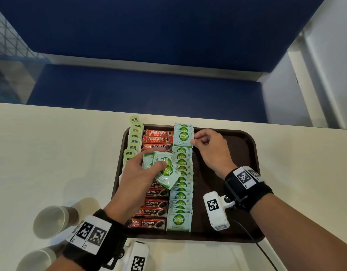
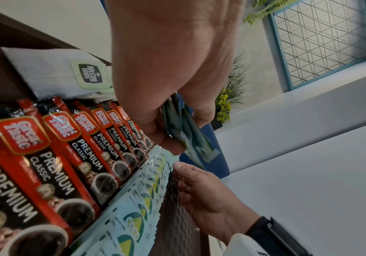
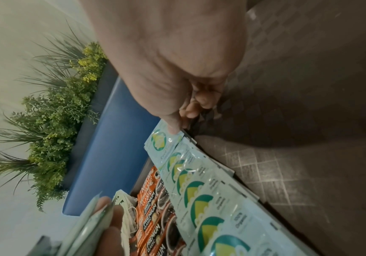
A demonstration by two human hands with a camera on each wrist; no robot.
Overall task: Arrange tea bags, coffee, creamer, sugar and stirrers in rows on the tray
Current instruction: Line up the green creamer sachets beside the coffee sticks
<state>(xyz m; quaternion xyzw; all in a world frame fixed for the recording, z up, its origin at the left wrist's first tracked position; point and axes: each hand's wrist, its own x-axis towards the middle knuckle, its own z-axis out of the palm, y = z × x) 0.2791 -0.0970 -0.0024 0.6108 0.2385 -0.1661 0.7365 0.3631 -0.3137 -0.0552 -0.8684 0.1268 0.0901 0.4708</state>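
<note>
cream table (image 1: pixel 51 153), blue bench (image 1: pixel 141 89); left hand (image 1: pixel 137 173) grips sugar packets (image 1: pixel 164 169), right hand (image 1: pixel 209 145) pinches one

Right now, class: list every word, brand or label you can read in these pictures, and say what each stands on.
"NESCAFE CLASSIC": red coffee sachets at the tray's far end.
"Great Taste PREMIUM CLASSIC": coffee sachet row.
"COCO NATURA Coco Sugar": sugar sachet pinched by the right hand, and the bunch in the left hand.
"McCoy teas": tea bag tag.
Fine print on the sachets: too small to read.
Wristband squares: coded patterns, no words.
</note>
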